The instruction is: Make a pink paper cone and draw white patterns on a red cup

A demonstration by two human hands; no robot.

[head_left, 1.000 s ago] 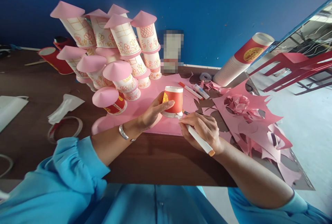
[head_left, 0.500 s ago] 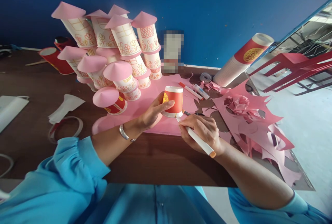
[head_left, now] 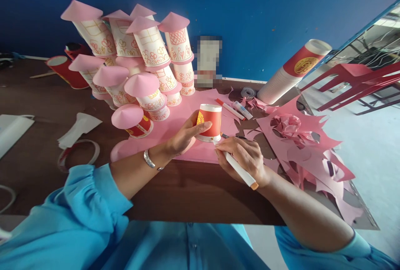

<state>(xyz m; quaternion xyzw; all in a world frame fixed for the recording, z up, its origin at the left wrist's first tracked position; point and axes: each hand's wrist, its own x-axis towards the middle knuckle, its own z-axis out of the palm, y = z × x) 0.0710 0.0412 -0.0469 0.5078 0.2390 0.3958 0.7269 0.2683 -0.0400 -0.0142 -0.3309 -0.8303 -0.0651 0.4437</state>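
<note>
My left hand point(head_left: 187, 134) grips a red and white paper cup point(head_left: 214, 122) from its left side, thumb across the front. The cup has a yellow print on its left and a white band along its lower edge. In my right hand point(head_left: 245, 157) is a white marker point(head_left: 239, 170) with an orange end, held like a pen. Its tip meets the cup's lower white band. Beneath both hands lies a pink paper sheet point(head_left: 187, 111). Scissors point(head_left: 236, 137) lie partly hidden behind my right hand.
Paper-cup towers point(head_left: 153, 49) with pink cone roofs stand at left. A stack of cups point(head_left: 281, 78) leans at the back right, near a tape roll point(head_left: 248, 92) and a red-and-white marker point(head_left: 230, 109). Pink scraps point(head_left: 300, 145) cover the right side; a ring of tape point(head_left: 96, 151) lies left.
The cup has shifted very slightly to the right in my left hand's grip. My right hand keeps the marker at the cup's lower band, almost unmoved.
</note>
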